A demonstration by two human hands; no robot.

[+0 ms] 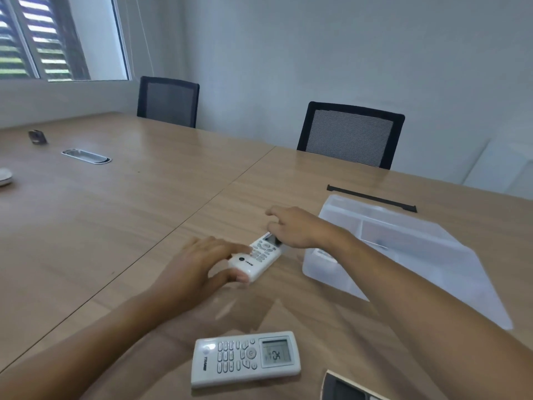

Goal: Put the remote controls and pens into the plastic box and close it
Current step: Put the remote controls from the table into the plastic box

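Observation:
A white remote control [257,257] lies on the wooden table just left of the clear plastic box [326,271]. My left hand [199,262] grips its near end, thumb under it. My right hand [297,226] holds its far end by the screen. The box stands open, its clear lid [409,241] spread flat to the right and behind. Something white shows inside the box, partly hidden by my right forearm. A second white remote [245,357] with a lit display lies flat near the front edge. No pens are in view.
A black strip [372,198] lies behind the lid. A dark-framed object [343,388] pokes in at the bottom edge. Far left on the table are a metal cable port [86,156], a small dark item [37,137] and a white item [4,177]. Two black chairs [350,134] stand behind.

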